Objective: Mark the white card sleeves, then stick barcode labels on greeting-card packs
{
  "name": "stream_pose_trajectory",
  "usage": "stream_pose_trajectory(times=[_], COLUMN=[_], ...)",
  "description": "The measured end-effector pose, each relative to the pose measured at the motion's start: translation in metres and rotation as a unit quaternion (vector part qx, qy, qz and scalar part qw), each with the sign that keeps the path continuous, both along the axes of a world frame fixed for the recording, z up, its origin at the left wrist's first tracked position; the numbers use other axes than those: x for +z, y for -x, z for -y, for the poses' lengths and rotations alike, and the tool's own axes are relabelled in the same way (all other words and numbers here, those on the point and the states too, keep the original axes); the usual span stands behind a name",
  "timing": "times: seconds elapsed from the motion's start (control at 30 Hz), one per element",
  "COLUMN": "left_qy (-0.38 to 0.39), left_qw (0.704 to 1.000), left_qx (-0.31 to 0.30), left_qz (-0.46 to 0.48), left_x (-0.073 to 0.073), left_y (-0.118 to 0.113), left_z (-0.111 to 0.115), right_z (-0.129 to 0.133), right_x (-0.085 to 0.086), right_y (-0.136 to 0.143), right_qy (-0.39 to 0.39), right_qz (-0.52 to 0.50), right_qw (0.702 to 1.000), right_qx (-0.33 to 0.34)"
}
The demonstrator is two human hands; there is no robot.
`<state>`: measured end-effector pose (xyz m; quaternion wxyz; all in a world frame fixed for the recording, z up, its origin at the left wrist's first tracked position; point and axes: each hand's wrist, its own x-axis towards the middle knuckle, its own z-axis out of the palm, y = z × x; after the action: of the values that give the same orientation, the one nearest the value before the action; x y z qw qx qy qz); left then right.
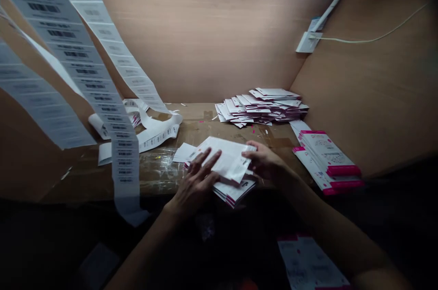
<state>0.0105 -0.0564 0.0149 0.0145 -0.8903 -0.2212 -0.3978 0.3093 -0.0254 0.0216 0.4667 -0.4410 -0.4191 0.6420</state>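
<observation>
A flat white packet is tilted above a small stack of similar packets with pink edges, at the front edge of the cardboard-covered table. My right hand pinches its right edge between thumb and fingers. Across the left part of the packet lies my left hand, fingers stretched out and spread over its surface. Another white piece sticks out to the left beneath the packet. What lies under my left palm is hidden.
Long strips of barcode labels hang at the left, with curled lengths on the table. A heap of white packets lies at the back. Pink-and-white packets overlap at the right. A power socket is on the wall.
</observation>
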Motion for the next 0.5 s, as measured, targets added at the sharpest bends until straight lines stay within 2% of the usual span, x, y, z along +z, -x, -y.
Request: stream_pose_trajectory(times=[0.07, 0.1, 0.2, 0.27, 0.33, 0.4, 0.43, 0.5], left_qy=[0.023, 0.048, 0.122, 0.145, 0.175, 0.226, 0.255, 0.308], left_qw=[0.999, 0.996, 0.966, 0.94, 0.925, 0.917, 0.915, 0.901], left_qx=[-0.031, -0.022, 0.095, 0.164, 0.175, 0.155, 0.14, 0.128], left_qz=[0.036, 0.078, 0.206, 0.263, 0.288, 0.289, 0.279, 0.277], left_x=[0.0, -0.001, -0.009, -0.017, -0.029, -0.044, -0.051, -0.062], left_y=[-0.001, 0.001, 0.009, 0.014, 0.018, 0.022, 0.023, 0.026], left_z=[0.0, 0.0, 0.0, -0.002, -0.007, -0.013, -0.017, -0.023], right_z=[0.013, 0.014, 0.007, 0.001, 0.0, 0.0, 0.0, 0.004], right_x=[0.005, 0.005, -0.004, -0.022, -0.046, -0.066, -0.071, -0.071], right_y=[0.01, 0.012, 0.019, 0.037, 0.066, 0.096, 0.109, 0.125], right_qy=[-0.018, -0.06, -0.228, -0.279, -0.273, -0.251, -0.242, -0.246], right_qz=[0.01, 0.024, 0.06, 0.062, 0.066, 0.076, 0.082, 0.107], right_qw=[1.0, 0.998, 0.97, 0.958, 0.96, 0.965, 0.967, 0.963], right_qx=[0.014, -0.006, -0.067, -0.036, -0.002, -0.003, -0.006, -0.021])
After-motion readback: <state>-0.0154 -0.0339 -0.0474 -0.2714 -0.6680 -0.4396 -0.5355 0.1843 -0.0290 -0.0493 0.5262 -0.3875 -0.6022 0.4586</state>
